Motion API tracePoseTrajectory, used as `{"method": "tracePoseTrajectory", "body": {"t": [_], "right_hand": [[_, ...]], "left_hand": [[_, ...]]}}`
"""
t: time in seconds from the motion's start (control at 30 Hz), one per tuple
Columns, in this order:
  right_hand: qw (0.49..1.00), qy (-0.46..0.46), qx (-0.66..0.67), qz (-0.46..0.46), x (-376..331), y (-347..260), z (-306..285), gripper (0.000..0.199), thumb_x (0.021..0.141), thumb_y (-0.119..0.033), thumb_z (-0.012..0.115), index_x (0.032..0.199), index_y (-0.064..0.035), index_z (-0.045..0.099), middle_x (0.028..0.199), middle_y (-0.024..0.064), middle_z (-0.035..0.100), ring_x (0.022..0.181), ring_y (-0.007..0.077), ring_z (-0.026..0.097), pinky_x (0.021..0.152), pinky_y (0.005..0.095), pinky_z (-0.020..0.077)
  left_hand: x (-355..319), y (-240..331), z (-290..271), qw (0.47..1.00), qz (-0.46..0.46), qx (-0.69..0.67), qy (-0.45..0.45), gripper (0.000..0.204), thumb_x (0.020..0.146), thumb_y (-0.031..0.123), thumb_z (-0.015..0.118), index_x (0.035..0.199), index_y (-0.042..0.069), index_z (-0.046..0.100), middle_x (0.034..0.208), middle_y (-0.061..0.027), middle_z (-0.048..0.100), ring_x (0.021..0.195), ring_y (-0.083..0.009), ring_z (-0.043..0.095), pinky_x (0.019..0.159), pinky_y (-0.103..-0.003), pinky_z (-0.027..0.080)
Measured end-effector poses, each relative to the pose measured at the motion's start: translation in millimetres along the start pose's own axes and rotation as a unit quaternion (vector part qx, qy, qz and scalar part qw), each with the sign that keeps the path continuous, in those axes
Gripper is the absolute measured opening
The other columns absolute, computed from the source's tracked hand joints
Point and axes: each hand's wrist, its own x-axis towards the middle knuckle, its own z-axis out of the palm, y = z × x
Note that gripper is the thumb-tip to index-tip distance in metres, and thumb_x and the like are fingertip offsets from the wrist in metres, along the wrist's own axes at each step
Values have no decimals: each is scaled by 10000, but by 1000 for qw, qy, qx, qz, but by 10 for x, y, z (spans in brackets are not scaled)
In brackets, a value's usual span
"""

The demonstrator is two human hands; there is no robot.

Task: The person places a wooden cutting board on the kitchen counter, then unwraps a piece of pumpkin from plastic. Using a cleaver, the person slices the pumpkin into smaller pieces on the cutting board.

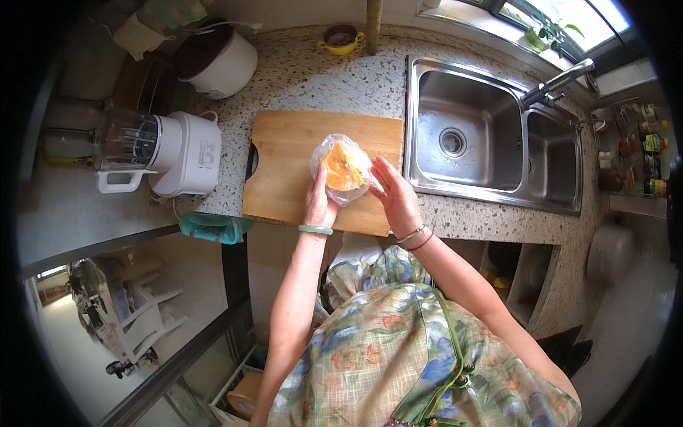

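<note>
Speckled counter [299, 78] | blender [160, 149] sitting far left | left hand [319, 203] gripping bag's left edge | bagged orange chunk [342, 168] resting on board [284, 171] | right hand [395, 197] spreading fingers, touching bag's right side | 2-basin sink [491, 142] lying right

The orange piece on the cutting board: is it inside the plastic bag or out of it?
Inside. The orange piece shows through the clear plastic bag wrapped around it, both hands at its sides.
</note>
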Motion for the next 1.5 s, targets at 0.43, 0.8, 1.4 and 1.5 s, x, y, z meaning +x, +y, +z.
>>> {"method": "tracePoseTrajectory", "body": {"t": [0.43, 0.8, 1.4, 1.5], "right_hand": [[995, 35, 88, 7, 95, 241, -149, 621, 1047, -470, 441, 1467, -12, 426, 1494, 101, 466, 1349, 224, 457, 1066, 390, 424], [994, 112, 3, -21, 70, 499, 60, 500, 1015, -344, 554, 1395, -19, 523, 1389, 93, 576, 1290, 206, 522, 1014, 376, 460], [967, 89, -232, -56, 34, 861, 57, 308, 923, -127, 670, 1193, 18, 645, 1107, 132, 718, 1009, 188, 683, 877, 308, 535], [872, 106, -472, -73, -40, 754, 120, 269, 895, -189, 699, 1076, 10, 681, 989, 182, 730, 914, 274, 717, 808, 350, 557]], "left_hand": [[35, 151, -280, 996, -19, 78, 50, 477, 1042, 327, 524, 1401, 18, 463, 1371, -115, 561, 1247, -233, 563, 1055, -415, 476], [254, 416, -416, 864, 197, 445, 128, 311, 993, 145, 602, 1289, 48, 583, 1292, -126, 591, 1188, -242, 554, 1029, -366, 443], [43, 491, 138, 444, 365, 779, -249, 208, 784, 194, 748, 989, 153, 738, 1010, 1, 673, 1059, -196, 581, 992, -436, 342], [61, 482, 96, 439, 362, 783, -250, 236, 771, 196, 754, 1002, 148, 733, 1022, -4, 667, 1080, -198, 571, 1004, -439, 342]]}}
